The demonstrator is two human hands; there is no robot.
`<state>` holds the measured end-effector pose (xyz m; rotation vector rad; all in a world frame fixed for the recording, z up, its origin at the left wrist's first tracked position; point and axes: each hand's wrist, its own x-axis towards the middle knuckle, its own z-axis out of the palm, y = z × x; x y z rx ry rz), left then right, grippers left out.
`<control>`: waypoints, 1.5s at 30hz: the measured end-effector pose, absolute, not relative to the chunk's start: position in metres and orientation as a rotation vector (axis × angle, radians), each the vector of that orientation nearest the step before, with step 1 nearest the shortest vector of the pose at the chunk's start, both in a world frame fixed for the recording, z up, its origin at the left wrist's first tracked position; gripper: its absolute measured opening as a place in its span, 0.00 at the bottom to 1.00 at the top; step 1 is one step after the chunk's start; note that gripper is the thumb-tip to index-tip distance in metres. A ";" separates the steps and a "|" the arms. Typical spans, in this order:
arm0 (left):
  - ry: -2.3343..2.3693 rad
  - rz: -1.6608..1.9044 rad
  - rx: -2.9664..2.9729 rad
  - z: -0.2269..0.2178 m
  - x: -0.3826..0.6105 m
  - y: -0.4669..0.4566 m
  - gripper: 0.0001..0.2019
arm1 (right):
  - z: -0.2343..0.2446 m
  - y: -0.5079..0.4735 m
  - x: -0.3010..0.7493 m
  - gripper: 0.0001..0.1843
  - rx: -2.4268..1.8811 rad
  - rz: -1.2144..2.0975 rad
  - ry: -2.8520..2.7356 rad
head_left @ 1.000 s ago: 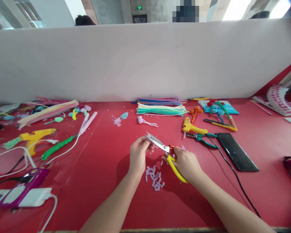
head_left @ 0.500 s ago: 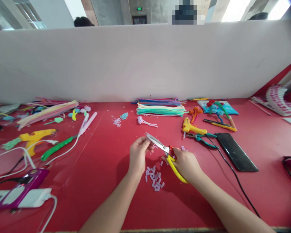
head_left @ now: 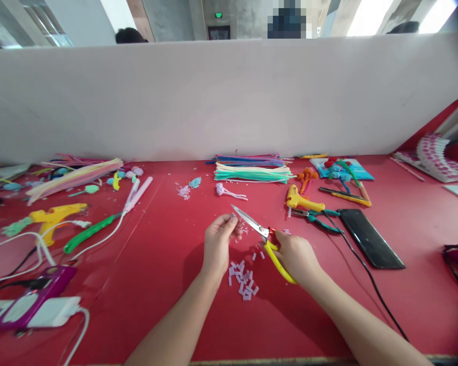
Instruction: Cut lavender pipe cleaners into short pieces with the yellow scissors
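My right hand (head_left: 298, 256) is closed round the yellow and red handles of a pair of scissors (head_left: 252, 221). The blades look nearly closed and point up and left, their tip just beyond my left fingertips. With thumb and fingers pinched together, my left hand (head_left: 218, 241) holds a small lilac piece, mostly hidden by the fingers. Below my hands lies a loose pile of short lilac cut pieces (head_left: 244, 279) on the red table (head_left: 156, 295). Fine lilac trimmings lie near my left fingertips.
Behind my hands are a lilac pompom-like piece (head_left: 220, 189) and bundled pipe cleaners (head_left: 252, 173). On the right lie a yellow glue gun (head_left: 303, 199), pliers (head_left: 320, 221) and a phone (head_left: 370, 239). Another glue gun (head_left: 55, 218), a green-handled tool (head_left: 91, 234) and a power strip (head_left: 34, 300) occupy the left.
The scissors have shifted slightly to the right with my right hand, away from my left fingertips. My left hand has barely moved.
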<state>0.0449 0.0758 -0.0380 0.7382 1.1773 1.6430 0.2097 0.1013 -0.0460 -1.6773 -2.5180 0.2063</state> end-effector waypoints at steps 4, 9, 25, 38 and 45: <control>1.155 1.599 0.731 -0.038 0.047 0.076 0.10 | -0.046 0.104 0.213 0.20 -1.701 0.115 -2.414; 1.110 1.478 0.777 -0.041 0.051 0.075 0.09 | -0.044 0.107 0.213 0.15 -1.630 0.329 -2.327; 1.137 1.047 1.136 -0.047 0.063 0.068 0.07 | -0.041 0.101 0.209 0.08 -1.347 1.085 -1.967; 1.262 1.497 0.872 -0.042 0.048 0.075 0.08 | -0.039 0.103 0.212 0.18 -1.587 0.369 -2.387; 1.179 1.690 0.705 -0.042 0.043 0.077 0.07 | -0.052 0.097 0.206 0.22 -1.591 0.319 -2.509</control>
